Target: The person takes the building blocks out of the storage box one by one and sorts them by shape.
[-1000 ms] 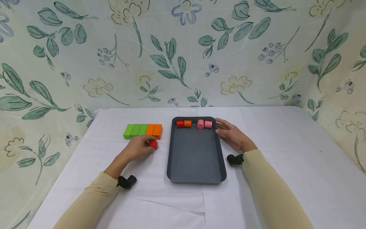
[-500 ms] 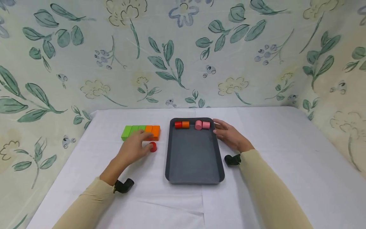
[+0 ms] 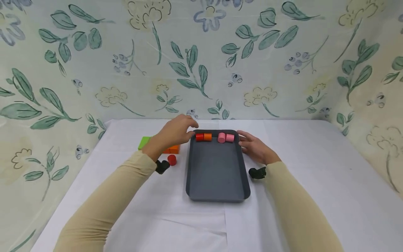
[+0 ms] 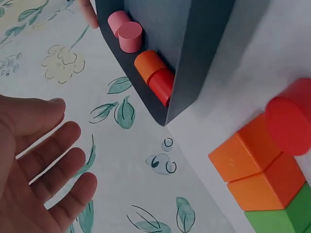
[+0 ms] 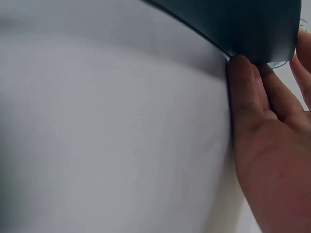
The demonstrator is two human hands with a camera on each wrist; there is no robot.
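Observation:
My left hand (image 3: 174, 133) is raised by the far left corner of the dark grey tray (image 3: 217, 171), fingers spread and holding nothing. Inside the tray, along its far wall, lie a red cylinder (image 3: 199, 137), an orange cylinder (image 3: 207, 137) and two pink cylinders (image 3: 221, 137). The left wrist view shows bare fingers (image 4: 68, 141) apart from the tray. Against the tray's right outer wall near the far corner rests my right hand (image 3: 256, 149); the right wrist view shows its fingers (image 5: 243, 82) touching that wall. Left of the tray, another red cylinder (image 3: 171, 160) stands on the table.
Orange blocks (image 3: 171, 149) and green blocks (image 3: 143, 141) form a row left of the tray, partly hidden by my left wrist. A white cloth (image 3: 201, 227) covers the table. Behind it hangs a floral curtain (image 3: 258, 70).
My left hand has let go of the red cylinder, leaving it on the table before the orange blocks, and moved away and right to the tray's far corner. My right hand stays at the tray.

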